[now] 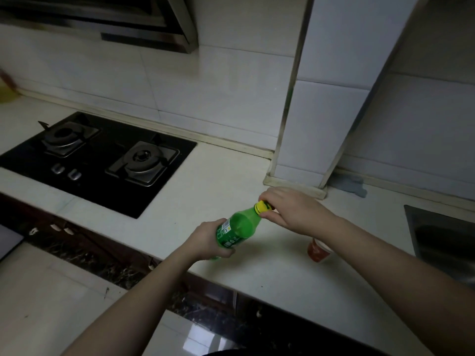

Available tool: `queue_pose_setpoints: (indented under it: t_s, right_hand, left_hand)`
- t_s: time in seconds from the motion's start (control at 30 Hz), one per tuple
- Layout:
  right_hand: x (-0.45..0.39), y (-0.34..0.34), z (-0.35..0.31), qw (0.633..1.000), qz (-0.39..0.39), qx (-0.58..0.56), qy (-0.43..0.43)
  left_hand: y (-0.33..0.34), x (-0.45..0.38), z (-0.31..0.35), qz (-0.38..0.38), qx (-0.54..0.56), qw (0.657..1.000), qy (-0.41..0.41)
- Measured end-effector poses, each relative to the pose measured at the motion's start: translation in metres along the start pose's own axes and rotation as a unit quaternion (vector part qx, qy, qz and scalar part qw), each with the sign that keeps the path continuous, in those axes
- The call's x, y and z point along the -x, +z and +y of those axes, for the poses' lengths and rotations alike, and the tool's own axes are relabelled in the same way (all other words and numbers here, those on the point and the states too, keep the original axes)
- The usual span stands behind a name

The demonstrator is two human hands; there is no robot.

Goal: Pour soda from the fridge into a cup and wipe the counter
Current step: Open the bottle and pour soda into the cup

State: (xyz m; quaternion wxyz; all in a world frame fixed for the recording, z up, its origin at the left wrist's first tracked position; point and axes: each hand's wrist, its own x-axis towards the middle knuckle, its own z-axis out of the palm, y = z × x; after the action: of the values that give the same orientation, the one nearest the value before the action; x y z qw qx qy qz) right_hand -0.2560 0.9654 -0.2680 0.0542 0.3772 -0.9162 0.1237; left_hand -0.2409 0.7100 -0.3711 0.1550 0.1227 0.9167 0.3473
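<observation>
A green soda bottle with a yellow cap is held tilted above the white counter. My left hand grips the bottle's lower body around the label. My right hand has its fingers curled round the yellow cap. A red paper cup stands on the counter just right of the bottle, partly hidden under my right forearm. A blue-grey cloth lies on the counter against the wall behind the tiled column.
A black two-burner gas hob fills the counter's left part. A steel sink is set in at the right edge. A tiled column stands at the back, and a range hood hangs above the hob.
</observation>
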Motion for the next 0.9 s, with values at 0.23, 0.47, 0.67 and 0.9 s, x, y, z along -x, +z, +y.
queue_pose_setpoints:
  t_s: [0.23,0.47,0.67,0.9]
  right_hand:
    - [-0.017,0.002,0.004,0.982,0.093,0.117,-0.111]
    - [-0.041,-0.002,-0.025,0.982,0.013,0.099,0.162]
    - [-0.044,0.001,0.002,0.96,0.138,0.082,-0.231]
    - [-0.064,-0.007,-0.013,0.989,-0.034,0.028,0.139]
  left_hand:
    - [-0.005,0.01,0.009,-0.039,-0.018,0.998,0.035]
    - [0.008,0.014,0.009,0.089,0.028,0.994,-0.05]
    - [-0.008,0.022,0.013,0.026,0.024,0.999,-0.033]
    - [0.007,0.028,0.025,0.159,-0.036,0.976,-0.146]
